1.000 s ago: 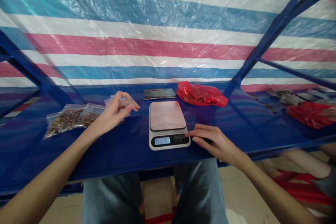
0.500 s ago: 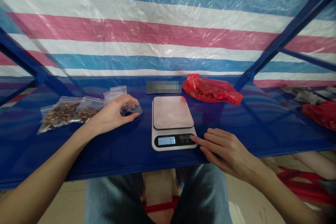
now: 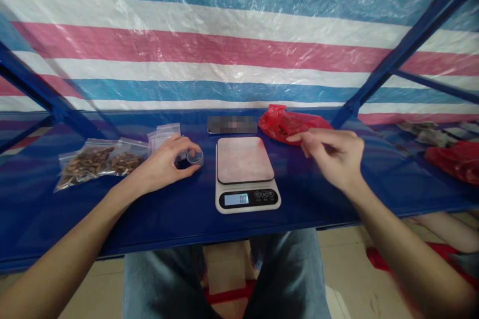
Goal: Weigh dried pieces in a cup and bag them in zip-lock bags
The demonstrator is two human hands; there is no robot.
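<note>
My left hand (image 3: 174, 159) rests on the table with thumb and fingers curved around a small clear plastic cup (image 3: 195, 158), to the left of the scale. The white kitchen scale (image 3: 245, 159) has nothing on its plate, and its display (image 3: 236, 199) reads 0.0. Above the near edge of a red plastic bag (image 3: 279, 122) is my right hand (image 3: 333, 152), its index finger stretched toward the bag's opening. Nothing shows between its fingers, which are slightly apart. Brownish dried pieces are partly visible inside the bag.
Two zip bags of brown dried pieces (image 3: 88, 162) (image 3: 127, 162) lie at left, beside flat clear zip bags (image 3: 162, 134). A blurred-out flat object (image 3: 232, 124) sits behind the scale. Blue posts (image 3: 374, 87) flank the table. Another person's arm (image 3: 445, 229) is at far right.
My right hand has left the scale's buttons and moved up to the red bag. The display went from -7.7 to 0.0. My left hand stays around the cup.
</note>
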